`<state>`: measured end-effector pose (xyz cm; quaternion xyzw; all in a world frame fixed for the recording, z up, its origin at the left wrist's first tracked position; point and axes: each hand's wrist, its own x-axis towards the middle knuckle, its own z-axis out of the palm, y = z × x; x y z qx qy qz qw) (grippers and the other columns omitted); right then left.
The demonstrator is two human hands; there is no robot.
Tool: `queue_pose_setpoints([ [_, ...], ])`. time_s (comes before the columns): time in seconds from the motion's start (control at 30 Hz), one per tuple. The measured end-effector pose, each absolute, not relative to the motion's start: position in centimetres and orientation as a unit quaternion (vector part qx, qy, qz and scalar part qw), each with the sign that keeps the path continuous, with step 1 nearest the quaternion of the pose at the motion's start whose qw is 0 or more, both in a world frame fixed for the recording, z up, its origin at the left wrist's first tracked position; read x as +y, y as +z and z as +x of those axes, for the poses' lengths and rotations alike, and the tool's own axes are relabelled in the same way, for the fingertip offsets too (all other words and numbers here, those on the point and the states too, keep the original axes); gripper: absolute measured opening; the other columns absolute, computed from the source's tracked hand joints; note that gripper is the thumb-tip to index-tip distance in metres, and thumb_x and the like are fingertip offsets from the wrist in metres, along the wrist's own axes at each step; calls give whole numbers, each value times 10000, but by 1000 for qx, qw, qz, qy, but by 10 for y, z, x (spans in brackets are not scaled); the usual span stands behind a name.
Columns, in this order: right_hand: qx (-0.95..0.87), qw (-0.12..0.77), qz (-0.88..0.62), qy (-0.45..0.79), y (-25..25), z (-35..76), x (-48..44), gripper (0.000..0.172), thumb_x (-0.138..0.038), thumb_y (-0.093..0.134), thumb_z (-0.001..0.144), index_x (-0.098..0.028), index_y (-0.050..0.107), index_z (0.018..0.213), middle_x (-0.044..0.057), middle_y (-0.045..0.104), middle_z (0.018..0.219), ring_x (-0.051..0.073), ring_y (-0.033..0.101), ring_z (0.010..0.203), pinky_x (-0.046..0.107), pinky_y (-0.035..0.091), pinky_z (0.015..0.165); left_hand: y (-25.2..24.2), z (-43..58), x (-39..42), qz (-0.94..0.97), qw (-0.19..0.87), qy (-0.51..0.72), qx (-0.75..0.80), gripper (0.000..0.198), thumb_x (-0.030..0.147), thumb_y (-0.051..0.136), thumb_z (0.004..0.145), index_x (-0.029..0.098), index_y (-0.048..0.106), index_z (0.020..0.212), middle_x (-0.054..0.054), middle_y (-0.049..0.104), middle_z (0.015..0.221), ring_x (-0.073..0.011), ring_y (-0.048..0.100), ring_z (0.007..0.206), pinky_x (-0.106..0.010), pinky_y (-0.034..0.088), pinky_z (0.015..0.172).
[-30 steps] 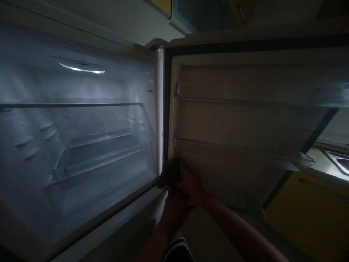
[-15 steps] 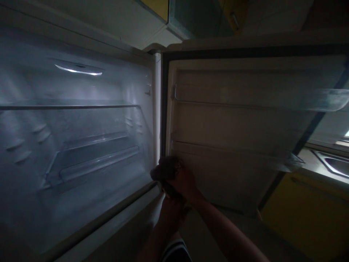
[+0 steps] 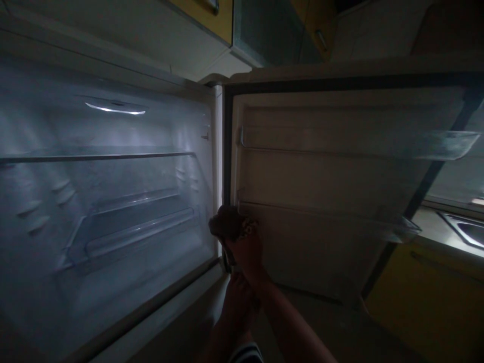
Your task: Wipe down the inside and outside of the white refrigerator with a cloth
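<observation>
My right hand (image 3: 247, 254) is closed around a dark cloth (image 3: 228, 224) with a patterned edge. The cloth is pressed at the hinge-side edge of the open refrigerator door (image 3: 302, 181), by the gap between door and cabinet. Just below, my left hand (image 3: 239, 291) sits close under the right wrist with its fingers curled. Whatever it may hold is hidden in the dark. To the left is the lit refrigerator compartment (image 3: 132, 176), with a glass shelf (image 3: 98, 157) and a lower clear shelf (image 3: 139, 232).
Clear door bins (image 3: 449, 145) run across the door. Yellow cabinets (image 3: 212, 20) hang above. On the right are a sink (image 3: 471, 232) and a yellow lower cabinet (image 3: 434, 297). A striped cuff or garment (image 3: 247, 352) shows at the bottom.
My right hand and the cloth have moved slightly up along the door's hinge edge. My left hand now sits a little further below the cloth. The view has tilted up slightly.
</observation>
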<state>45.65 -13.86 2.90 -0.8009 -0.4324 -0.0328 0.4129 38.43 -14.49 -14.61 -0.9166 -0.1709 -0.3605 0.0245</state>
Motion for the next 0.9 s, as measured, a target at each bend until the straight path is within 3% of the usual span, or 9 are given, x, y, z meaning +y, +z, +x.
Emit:
queue_pose_setpoints([
  [0.13,-450,361,-817,-6,20,460,-148,695,-536,863,826,-192,754,1420,193,782,1392,381,755,1293,464,628,1065,-155,386,-140,-903,26,-403,-148,433,350,809,859,265,811,1283,-125,848,1135,-354,761,1147,-578,596,1096],
  [0.23,-419,420,-805,-3,34,457,-149,610,-513,866,816,-201,780,1333,186,814,1298,360,790,1210,426,649,973,-154,386,-142,-896,26,-420,-144,456,357,808,865,275,797,1313,-113,849,1120,-342,766,1112,-557,612,1055],
  [0.33,-398,505,-766,-14,53,455,-144,593,-505,860,837,-195,757,1332,174,812,1308,330,791,1216,381,637,975,-147,385,-148,-893,24,-424,-148,442,343,815,866,285,789,1303,-90,848,1169,-320,765,1108,-502,622,1002],
  [0.4,-405,506,-761,-31,60,457,-141,575,-513,859,849,-191,761,1315,185,811,1309,340,789,1223,382,631,986,-144,384,-151,-890,18,-430,-153,421,333,815,870,291,786,1288,-81,843,1196,-309,765,1100,-478,624,967],
  [0.53,-429,415,-801,-42,49,467,-146,643,-516,865,855,-185,743,1392,202,799,1336,366,779,1250,415,626,1023,-143,387,-152,-878,10,-452,-158,373,333,803,895,269,785,1263,-116,837,1187,-324,772,1102,-512,617,1000],
  [0.63,-483,336,-809,0,27,475,-158,538,-496,806,922,-234,767,1390,150,820,1323,334,781,1261,406,620,1060,-141,385,-152,-895,-12,-416,-162,376,337,771,944,253,768,1310,-131,837,1191,-328,782,1122,-508,620,1018],
  [0.77,-563,264,-783,27,15,481,-178,456,-363,718,987,-245,764,1426,124,800,1396,306,756,1318,377,602,1101,-128,379,-155,-912,-34,-370,-173,312,334,739,988,279,765,1294,-116,830,1250,-342,772,1193,-508,615,1022],
  [0.9,-565,207,-798,-27,36,492,-190,456,-244,660,995,-203,754,1440,168,785,1398,325,762,1284,393,611,1077,-119,375,-160,-908,-20,-383,-172,357,377,791,961,279,751,1302,-112,806,1318,-344,747,1217,-521,577,1070],
])
